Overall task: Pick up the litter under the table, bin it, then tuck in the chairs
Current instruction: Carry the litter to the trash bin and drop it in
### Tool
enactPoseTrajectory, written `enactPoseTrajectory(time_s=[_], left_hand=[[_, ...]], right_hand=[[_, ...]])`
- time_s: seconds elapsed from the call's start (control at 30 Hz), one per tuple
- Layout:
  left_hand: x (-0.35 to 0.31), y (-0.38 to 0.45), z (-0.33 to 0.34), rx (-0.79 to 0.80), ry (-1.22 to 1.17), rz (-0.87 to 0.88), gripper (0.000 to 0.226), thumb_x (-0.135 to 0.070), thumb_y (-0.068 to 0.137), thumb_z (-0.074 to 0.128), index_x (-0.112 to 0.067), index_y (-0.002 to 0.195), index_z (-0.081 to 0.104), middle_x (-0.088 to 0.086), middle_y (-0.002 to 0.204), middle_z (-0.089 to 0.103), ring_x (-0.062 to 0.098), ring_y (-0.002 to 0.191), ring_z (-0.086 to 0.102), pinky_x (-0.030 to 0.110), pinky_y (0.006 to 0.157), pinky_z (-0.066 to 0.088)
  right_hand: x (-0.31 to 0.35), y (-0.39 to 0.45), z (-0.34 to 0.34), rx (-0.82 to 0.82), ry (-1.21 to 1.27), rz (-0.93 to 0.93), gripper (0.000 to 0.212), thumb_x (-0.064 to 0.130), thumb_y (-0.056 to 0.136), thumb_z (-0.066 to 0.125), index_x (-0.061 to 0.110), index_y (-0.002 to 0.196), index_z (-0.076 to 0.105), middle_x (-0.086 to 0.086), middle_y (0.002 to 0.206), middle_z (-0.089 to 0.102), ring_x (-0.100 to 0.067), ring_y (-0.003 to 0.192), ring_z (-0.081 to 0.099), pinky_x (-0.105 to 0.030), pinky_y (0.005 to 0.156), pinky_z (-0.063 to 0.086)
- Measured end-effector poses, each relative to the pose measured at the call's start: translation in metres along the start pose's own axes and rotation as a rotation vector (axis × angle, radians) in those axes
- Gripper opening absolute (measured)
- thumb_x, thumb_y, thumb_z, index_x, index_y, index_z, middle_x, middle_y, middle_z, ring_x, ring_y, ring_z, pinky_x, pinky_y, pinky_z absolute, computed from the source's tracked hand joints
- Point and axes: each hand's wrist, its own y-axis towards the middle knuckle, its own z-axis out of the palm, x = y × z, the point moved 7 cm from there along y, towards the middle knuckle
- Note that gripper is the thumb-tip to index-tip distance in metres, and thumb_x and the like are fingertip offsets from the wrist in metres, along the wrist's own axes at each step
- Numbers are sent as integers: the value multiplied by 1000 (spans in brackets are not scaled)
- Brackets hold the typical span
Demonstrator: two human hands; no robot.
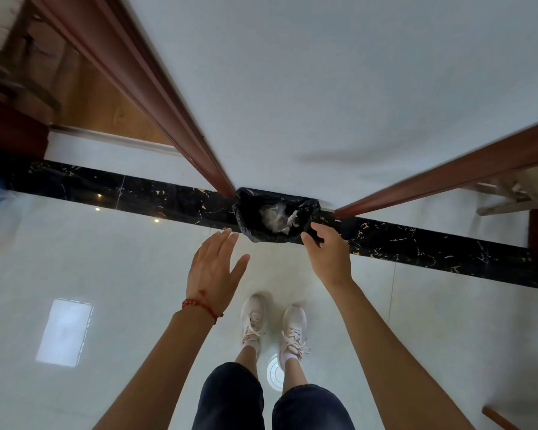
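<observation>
From the head camera, the bin (275, 216), lined with a black bag and holding crumpled litter (280, 217), stands against the wall. The left hand (213, 271) hovers near it, fingers spread wide. The right hand (325, 254) pinches the bag's rim.

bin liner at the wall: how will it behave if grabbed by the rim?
The black bin liner looks thin and wrinkled, so probably floppy and easy to pull loose. The crumpled litter inside seems to be paper and film, so likely light; the bin might shift or tip.

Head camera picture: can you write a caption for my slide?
Both hands, left and right, reach toward a black-bagged bin holding crumpled litter.
</observation>
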Motion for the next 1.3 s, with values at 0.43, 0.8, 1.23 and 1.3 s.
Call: enactPoseTrajectory(time_s=[0.43, 0.8, 1.23, 1.3], left_hand=[[-75, -33, -62, -17, 91, 215, 50, -32, 88, 53, -9, 131, 44, 14, 139, 45, 31, 132, 36, 39, 110, 24], [-141, -64, -103, -4, 127, 422, 49, -31, 89, 53, -6, 130, 43, 15, 139, 45, 30, 133, 34, 41, 112, 23], [-224, -111, -72, 126, 271, 722, 52, -34, 92, 44, -10, 136, 34, 12, 146, 35, 29, 138, 24, 41, 116, 13], [-240, -127, -60, 150, 284, 772, 52, -37, 92, 41, -11, 137, 33, 12, 147, 34, 27, 138, 23, 40, 116, 11]], right_hand=[[70, -110, -87, -226, -476, -370, 46, 31, 87, 57, 3, 123, 52, -16, 130, 54, -31, 124, 47, -43, 100, 41], [79, -176, -157, -368, -420, -321, 45, 33, 89, 53, 6, 126, 51, -12, 133, 52, -25, 126, 44, -38, 104, 35], [-10, -274, -201, -556, -316, -21, 49, 38, 91, 46, 12, 133, 43, -7, 142, 43, -21, 133, 34, -36, 107, 30], [-28, -295, -207, -571, -295, 31, 50, 40, 92, 44, 13, 134, 41, -6, 144, 41, -21, 134, 33, -37, 108, 30]])
